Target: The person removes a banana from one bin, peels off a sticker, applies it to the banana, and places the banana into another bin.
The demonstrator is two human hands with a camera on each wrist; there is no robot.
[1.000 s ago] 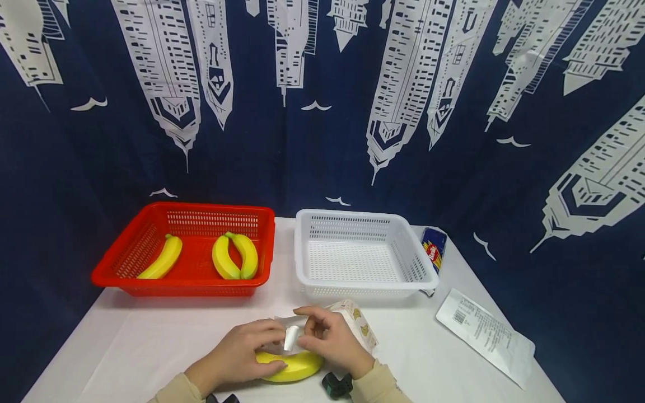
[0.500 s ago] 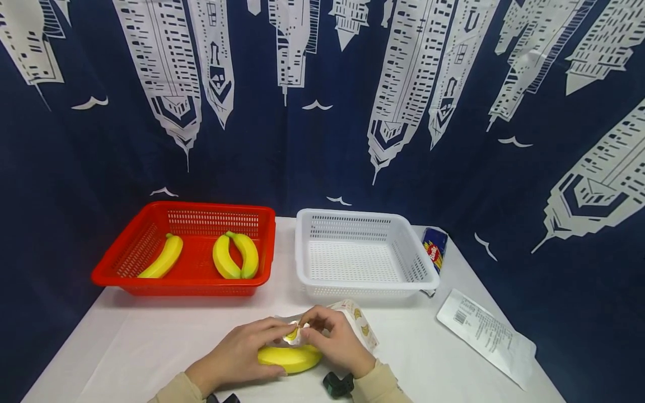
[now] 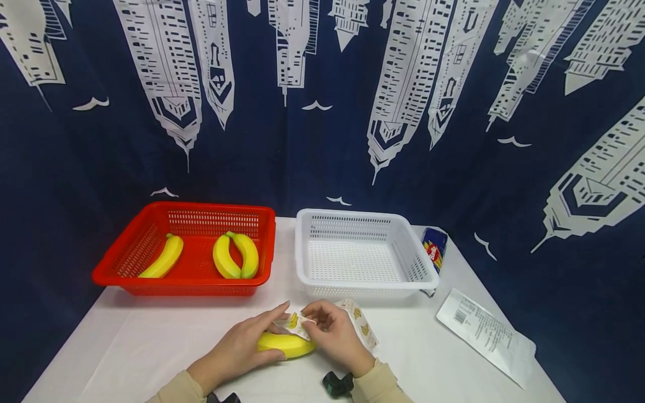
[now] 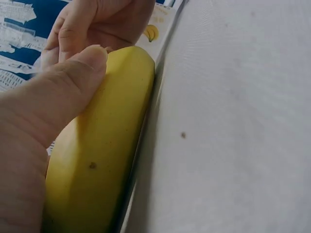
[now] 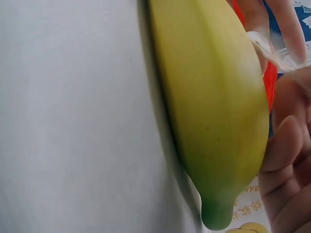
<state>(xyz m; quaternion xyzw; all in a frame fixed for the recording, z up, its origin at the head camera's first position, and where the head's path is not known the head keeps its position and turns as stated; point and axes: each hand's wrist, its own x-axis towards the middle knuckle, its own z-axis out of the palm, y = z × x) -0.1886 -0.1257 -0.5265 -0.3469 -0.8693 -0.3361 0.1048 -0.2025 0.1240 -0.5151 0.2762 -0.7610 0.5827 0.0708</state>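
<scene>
Navy skyline backdrop [image 3: 302, 151] at rear, white-covered table [image 3: 126, 347] in front. Red basket [image 3: 181, 284] left, white basket [image 3: 368, 286] right, side by side. White printed pouch [image 3: 484, 333] flat near table's right edge. Left hand [image 3: 237, 347] is holding yellow banana [image 3: 288, 346], thumb on near side; banana lies on table in front of both baskets. Right hand [image 3: 336, 338] is pinching white banana-print film [image 3: 300, 324] just behind banana. Blue packet [image 3: 434, 244] beside white basket. Three smaller-looking bananas [image 3: 165, 256] in red basket: one left, two right.
</scene>
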